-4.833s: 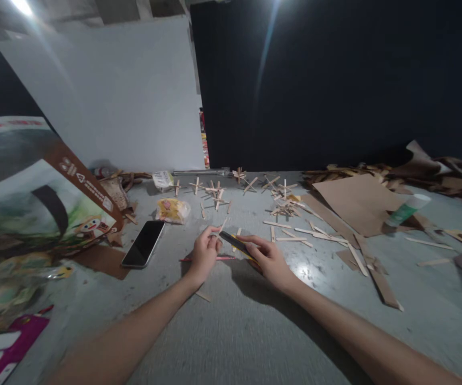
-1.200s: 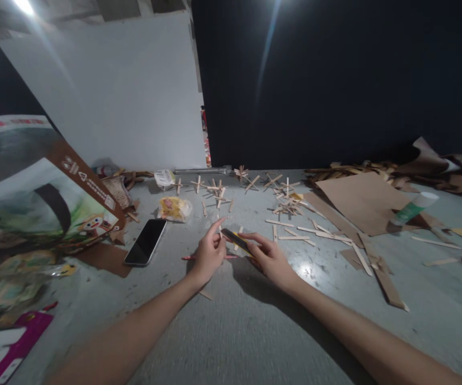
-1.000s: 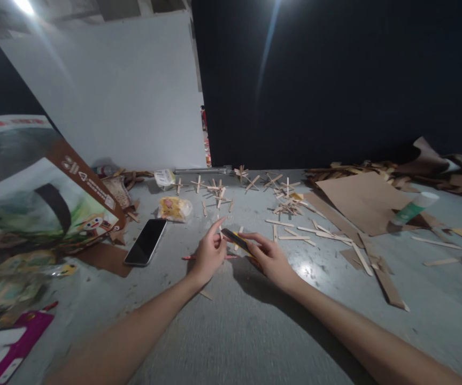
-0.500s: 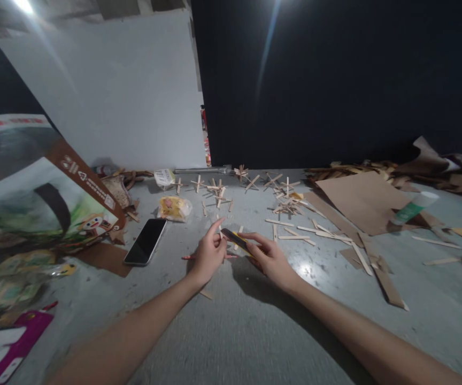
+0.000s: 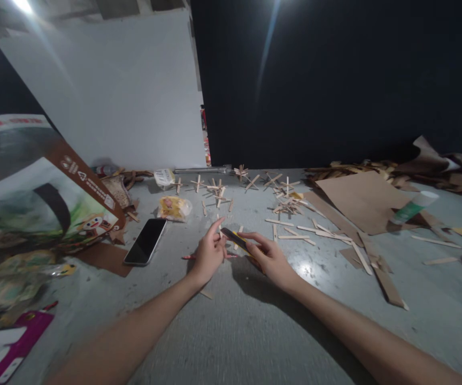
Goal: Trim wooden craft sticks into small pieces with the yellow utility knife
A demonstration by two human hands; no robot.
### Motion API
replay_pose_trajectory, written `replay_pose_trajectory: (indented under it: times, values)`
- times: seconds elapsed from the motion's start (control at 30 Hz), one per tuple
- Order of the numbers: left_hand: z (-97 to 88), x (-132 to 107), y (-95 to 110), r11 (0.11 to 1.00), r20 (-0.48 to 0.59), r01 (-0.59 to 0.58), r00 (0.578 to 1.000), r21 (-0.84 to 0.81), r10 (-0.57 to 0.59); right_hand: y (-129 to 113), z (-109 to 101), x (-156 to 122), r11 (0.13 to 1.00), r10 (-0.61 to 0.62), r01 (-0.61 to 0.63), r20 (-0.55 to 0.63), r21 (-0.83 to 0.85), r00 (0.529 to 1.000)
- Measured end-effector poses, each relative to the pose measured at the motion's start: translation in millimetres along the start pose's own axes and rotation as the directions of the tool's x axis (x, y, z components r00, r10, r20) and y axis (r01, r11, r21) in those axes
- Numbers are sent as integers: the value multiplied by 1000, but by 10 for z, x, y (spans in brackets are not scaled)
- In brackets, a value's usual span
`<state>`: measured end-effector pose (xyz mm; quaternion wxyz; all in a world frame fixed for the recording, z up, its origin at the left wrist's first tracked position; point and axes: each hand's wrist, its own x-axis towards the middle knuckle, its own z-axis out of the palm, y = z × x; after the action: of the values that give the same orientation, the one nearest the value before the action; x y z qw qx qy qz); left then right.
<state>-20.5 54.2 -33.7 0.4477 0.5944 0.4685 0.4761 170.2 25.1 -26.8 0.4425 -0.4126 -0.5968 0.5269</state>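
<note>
Both hands meet at the middle of a grey table [image 5: 231, 331]. My right hand [image 5: 271, 259] is closed on a dark and yellow utility knife [image 5: 235, 238], whose tip points left toward the other hand. My left hand [image 5: 209, 251] pinches a small wooden stick [image 5: 219, 228] that stands about upright, with the index finger stretched up along it. A red pencil [image 5: 189, 257] lies flat on the table, running under my left hand.
A black phone [image 5: 145, 241] lies left of the hands, beside a large printed box [image 5: 34, 187]. Several wooden sticks and stick crosses [image 5: 287, 214] are scattered behind. Brown cardboard sheets [image 5: 359, 200], a green glue stick [image 5: 413, 207] and a yellow packet [image 5: 174, 208] lie around.
Almost nothing differs over the last second. Since 4.8 s ago my left index finger has stretched out along the stick and both hands have shifted slightly away from me.
</note>
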Motion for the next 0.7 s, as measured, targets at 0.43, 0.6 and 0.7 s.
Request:
replay_pose_trajectory:
  times: [0.43, 0.6, 0.7]
  values:
    - [-3, -1, 5, 1000, -9, 23, 1000, 11, -23, 7, 0, -2, 1000, -2, 2, -1, -9, 1000]
    - [-1, -11, 10, 999, -5, 33, 999, 15, -33, 46, -3, -7, 1000, 3, -3, -8, -12, 1000]
    - [4, -12, 30, 999, -4, 38, 999, 8, -38, 45, -1, -8, 1000, 5, -5, -3, -6, 1000]
